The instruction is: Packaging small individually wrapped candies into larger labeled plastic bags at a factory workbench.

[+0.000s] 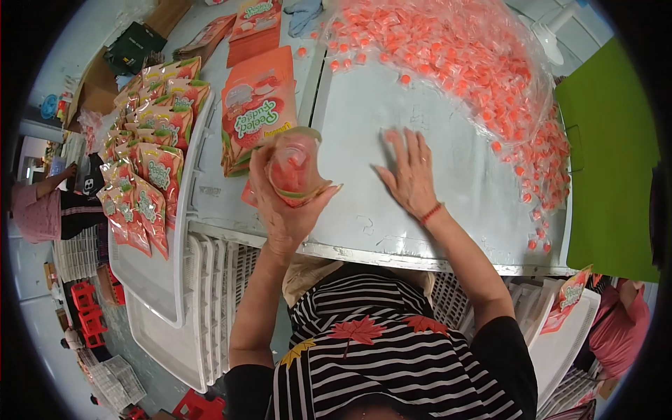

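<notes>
My left hand (281, 210) is wrapped round a pink candy pouch (297, 189), its mouth spread open toward me. Red wrapped candies show inside the pouch. Over the bare tabletop, my right hand (413, 175) is open, fingers stretched away from me. A blurred pinkish spot lies at its index fingertip; I cannot tell whether that is a candy. Just beyond my left hand is a stack of flat printed pouches (255, 112). A large heap of red candies (455, 63) in clear wrappers covers the far right of the table.
Filled pouches (164, 115) stand in rows on a white tray (183, 210) at the left, above more stacked trays (199, 315). A blue cloth (302, 15) lies at the back. A green panel (609, 154) borders the right side. Other people are at both sides.
</notes>
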`<state>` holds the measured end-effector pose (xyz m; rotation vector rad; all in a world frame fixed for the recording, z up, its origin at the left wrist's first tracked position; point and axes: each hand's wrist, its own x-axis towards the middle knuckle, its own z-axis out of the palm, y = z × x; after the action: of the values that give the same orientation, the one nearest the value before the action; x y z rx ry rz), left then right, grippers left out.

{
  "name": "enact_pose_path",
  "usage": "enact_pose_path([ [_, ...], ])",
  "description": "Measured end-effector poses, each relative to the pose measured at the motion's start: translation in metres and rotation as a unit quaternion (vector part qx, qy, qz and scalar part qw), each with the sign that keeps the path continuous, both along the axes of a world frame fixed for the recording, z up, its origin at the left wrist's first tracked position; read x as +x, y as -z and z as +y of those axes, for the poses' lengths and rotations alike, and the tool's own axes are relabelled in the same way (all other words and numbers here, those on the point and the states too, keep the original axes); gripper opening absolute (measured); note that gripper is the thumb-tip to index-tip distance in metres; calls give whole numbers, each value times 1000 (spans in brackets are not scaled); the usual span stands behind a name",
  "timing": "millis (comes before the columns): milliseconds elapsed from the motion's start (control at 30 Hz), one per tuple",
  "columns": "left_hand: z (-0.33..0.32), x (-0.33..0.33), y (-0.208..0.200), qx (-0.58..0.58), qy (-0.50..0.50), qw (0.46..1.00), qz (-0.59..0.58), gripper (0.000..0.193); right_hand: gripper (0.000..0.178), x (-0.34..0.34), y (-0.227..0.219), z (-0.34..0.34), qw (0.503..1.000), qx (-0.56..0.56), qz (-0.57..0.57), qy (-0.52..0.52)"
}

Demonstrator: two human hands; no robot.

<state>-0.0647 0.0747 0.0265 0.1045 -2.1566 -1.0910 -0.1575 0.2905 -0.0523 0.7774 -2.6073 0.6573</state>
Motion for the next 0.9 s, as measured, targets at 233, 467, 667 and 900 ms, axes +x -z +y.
enact_pose_path([
  [233, 23, -9, 2, -46, 13, 999, 9, 109, 19, -47, 9, -28, 998, -8, 56, -31],
  [467, 31, -24, 13, -139, -26, 990, -4, 111, 35, -33, -65, -39, 884, -400, -232, 72],
  [667, 41, -31, 13, -174, -39, 984, 26, 109, 32, -8, -134, -79, 869, -441, -202, -97],
  [900, 30, -26, 10, -98, -39, 994, 9, 98, 19, 33, -140, -68, 943, -278, -49, -174],
])
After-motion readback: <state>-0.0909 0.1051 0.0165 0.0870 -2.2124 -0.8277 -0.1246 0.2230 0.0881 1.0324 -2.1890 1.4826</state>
